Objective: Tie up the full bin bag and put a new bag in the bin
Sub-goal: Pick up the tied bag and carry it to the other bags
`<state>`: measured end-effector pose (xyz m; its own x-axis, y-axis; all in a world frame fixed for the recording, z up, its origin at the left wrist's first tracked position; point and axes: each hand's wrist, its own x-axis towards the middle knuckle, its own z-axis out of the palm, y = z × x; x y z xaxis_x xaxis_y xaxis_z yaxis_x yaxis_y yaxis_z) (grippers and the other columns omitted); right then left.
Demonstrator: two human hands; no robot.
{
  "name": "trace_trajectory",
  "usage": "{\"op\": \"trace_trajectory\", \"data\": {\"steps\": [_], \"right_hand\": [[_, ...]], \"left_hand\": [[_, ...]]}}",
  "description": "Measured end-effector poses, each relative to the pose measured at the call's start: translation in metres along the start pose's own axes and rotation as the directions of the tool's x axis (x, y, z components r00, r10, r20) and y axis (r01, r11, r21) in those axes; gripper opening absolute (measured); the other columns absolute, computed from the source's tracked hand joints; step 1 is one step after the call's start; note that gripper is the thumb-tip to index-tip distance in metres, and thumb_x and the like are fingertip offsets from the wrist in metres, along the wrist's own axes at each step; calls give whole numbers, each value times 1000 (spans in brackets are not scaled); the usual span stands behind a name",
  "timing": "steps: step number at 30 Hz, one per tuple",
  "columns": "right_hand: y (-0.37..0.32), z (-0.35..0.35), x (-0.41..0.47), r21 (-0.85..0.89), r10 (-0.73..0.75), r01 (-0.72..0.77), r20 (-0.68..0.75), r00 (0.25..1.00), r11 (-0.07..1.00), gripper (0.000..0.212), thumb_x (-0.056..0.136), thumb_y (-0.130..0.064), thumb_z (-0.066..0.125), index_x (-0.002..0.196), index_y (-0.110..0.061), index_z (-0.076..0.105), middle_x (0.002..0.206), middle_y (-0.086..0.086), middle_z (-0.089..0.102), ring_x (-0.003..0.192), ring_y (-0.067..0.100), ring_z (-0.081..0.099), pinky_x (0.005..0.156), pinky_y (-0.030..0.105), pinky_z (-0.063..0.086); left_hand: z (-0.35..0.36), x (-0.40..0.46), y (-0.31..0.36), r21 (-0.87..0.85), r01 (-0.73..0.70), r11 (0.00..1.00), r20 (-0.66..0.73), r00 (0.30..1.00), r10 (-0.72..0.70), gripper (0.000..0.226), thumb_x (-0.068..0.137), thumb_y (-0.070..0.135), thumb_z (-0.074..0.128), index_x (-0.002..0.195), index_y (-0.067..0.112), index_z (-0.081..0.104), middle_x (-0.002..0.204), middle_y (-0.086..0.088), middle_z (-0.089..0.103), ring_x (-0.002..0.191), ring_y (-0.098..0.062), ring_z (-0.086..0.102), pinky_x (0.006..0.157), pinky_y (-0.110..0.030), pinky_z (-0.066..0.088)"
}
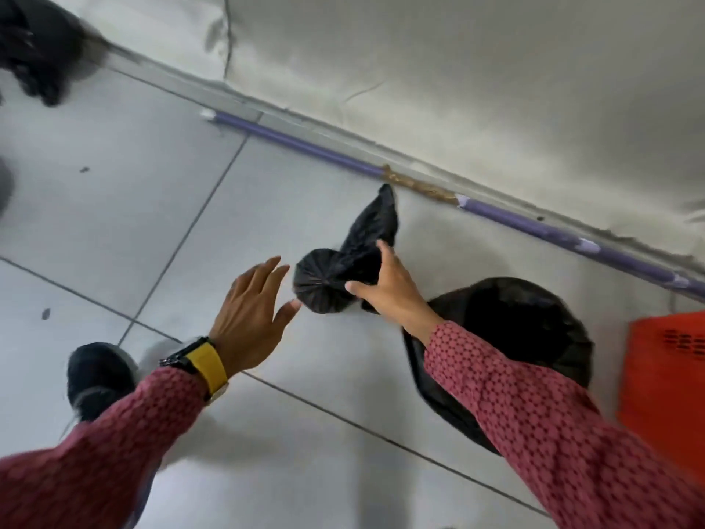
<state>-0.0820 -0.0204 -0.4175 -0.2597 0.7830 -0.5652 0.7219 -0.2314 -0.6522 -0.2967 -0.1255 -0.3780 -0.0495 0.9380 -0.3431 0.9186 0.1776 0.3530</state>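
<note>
My right hand [385, 292] is shut on a bunched black bin bag [324, 284]. Its pleated round end faces me and a loose tail [377, 219] points toward the wall. Just left of the bunch is my left hand [251, 311], fingers spread, thumb almost touching it, holding nothing. A large bulging black bag [519, 330] lies on the floor under my right forearm. A red-orange plastic bin [663, 379] with vent slots shows at the right edge, only partly in view.
Grey floor tiles [114, 208] meet a pale wall [457, 89], with a purple pole [305, 147] lying along the base. A blurred black shape [34, 43] sits top left. My dark shoe [95, 376] is at lower left.
</note>
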Motion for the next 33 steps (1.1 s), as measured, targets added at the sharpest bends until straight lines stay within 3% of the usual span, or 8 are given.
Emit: {"op": "trace_trajectory", "data": {"steps": [4, 7, 11, 14, 19, 22, 25, 33], "right_hand": [[-35, 103, 77, 21, 215, -214, -97, 972, 977, 127, 69, -58, 80, 157, -23, -5, 152, 22, 42, 132, 41, 48, 109, 46, 38], [-79, 184, 125, -53, 256, -272, -212, 943, 961, 77, 87, -37, 68, 150, -22, 27, 137, 24, 56, 120, 45, 56, 100, 47, 44], [-162, 252, 162, -53, 114, -126, -179, 977, 991, 33, 96, -16, 53, 129, -18, 52, 115, 17, 66, 102, 38, 63, 87, 43, 51], [-256, 289, 183, 43, 14, -6, -187, 982, 999, 24, 95, -14, 52, 118, -20, 59, 99, 5, 67, 85, 23, 63, 81, 39, 54], [-402, 350, 222, 90, -76, 90, -141, 987, 992, 13, 88, -15, 70, 98, -23, 67, 94, -5, 67, 93, 19, 64, 81, 29, 51], [-479, 398, 250, 126, -108, 122, -108, 988, 984, 15, 83, -17, 76, 94, -25, 70, 90, -4, 69, 97, 22, 67, 89, 38, 57], [-538, 441, 282, 189, -167, 173, -47, 985, 966, 30, 83, -18, 74, 113, -17, 74, 101, -1, 74, 97, 19, 70, 95, 41, 56], [-623, 494, 323, 188, -265, 210, 347, 900, 959, 73, 87, -27, 66, 152, -31, 33, 156, -2, 41, 129, 16, 51, 107, 43, 47]], "left_hand": [[3, 29, -107, -69, 68, 995, 19, 998, -67, 76, 93, 59, 20, 156, 17, 21, 166, -9, 21, 152, -29, 21, 123, -46, 19], [-13, 38, -204, -141, 153, 978, 19, 988, -151, 67, 99, 52, 24, 156, 19, 19, 166, -8, 18, 153, -26, 17, 124, -45, 16], [-64, 38, -313, -230, 241, 943, 12, 969, -245, 62, 101, 46, 23, 157, 20, 17, 167, -6, 16, 154, -25, 13, 125, -41, 13], [-126, 36, -382, -318, 277, 907, -21, 954, -299, 61, 102, 46, 18, 157, 20, 17, 166, -5, 18, 155, -20, 11, 122, -29, 6], [-208, 38, -468, -412, 305, 858, -92, 923, -373, 67, 98, 51, 14, 157, 21, 19, 166, -3, 20, 154, -17, 12, 121, -27, 6], [-235, 33, -515, -488, 340, 804, -113, 889, -444, 68, 96, 53, 13, 157, 23, 18, 166, -2, 20, 154, -18, 13, 126, -38, 11], [-240, 26, -552, -513, 366, 777, -130, 861, -491, 69, 96, 54, 13, 157, 23, 16, 166, -2, 18, 154, -19, 13, 126, -38, 11], [-239, 16, -597, -496, 416, 762, -97, 846, -525, 70, 97, 56, 15, 157, 21, 15, 168, -4, 12, 154, -22, 9, 123, -36, 9]]}}
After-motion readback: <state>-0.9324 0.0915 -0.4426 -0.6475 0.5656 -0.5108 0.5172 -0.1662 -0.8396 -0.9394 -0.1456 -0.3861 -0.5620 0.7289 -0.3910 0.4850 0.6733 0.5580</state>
